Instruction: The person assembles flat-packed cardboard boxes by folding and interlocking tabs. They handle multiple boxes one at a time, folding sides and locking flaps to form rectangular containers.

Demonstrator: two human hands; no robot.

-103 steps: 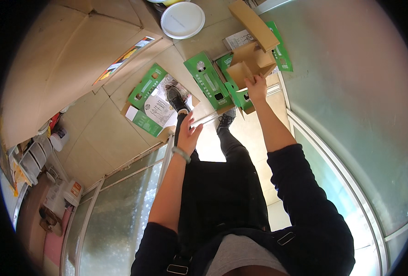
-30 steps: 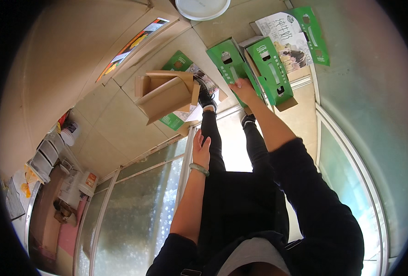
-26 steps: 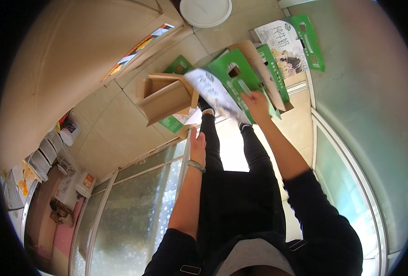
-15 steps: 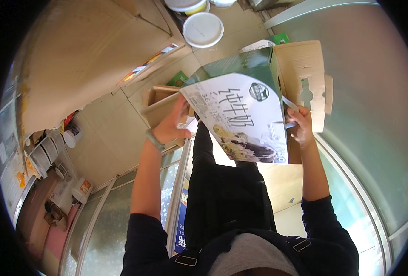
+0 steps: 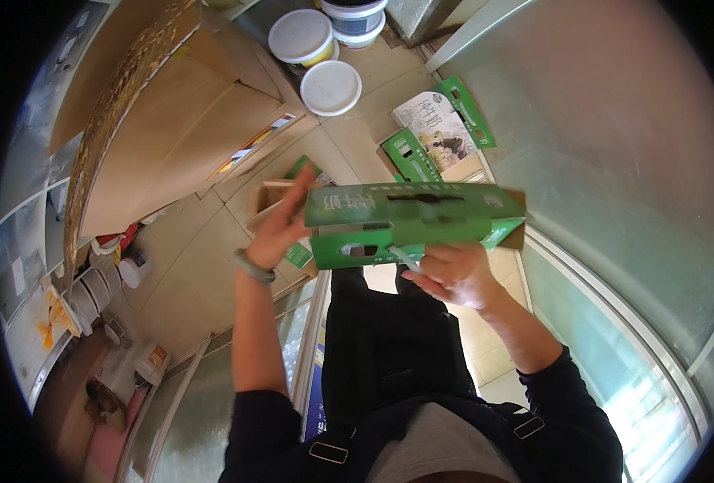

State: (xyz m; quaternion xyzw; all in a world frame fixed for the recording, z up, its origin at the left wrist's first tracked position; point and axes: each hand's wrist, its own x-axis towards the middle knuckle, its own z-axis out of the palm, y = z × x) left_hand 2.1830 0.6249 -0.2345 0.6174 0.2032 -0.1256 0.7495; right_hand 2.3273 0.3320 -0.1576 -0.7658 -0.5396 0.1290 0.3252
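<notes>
The green carton (image 5: 445, 212) is right of the big brown box (image 5: 164, 137), its handle (image 5: 403, 258) clasped in the right hand (image 5: 457, 274); the left hand (image 5: 278, 232) spreads loose, contact unclear. Probably light, stiffish card: best lifted by that handle.

A head-worn fisheye looks down over both hands (image 5: 457, 274) (image 5: 278, 235).

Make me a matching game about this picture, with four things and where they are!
Things
1. Nearest green box
2. Bracelet
3. White tub lids
4. Big brown box

Places
A. Around the left wrist
B. At the picture's upper left
C. In the right hand
D. Near the picture's top, just left of the middle

Right pairs: 1-C, 2-A, 3-D, 4-B
</notes>
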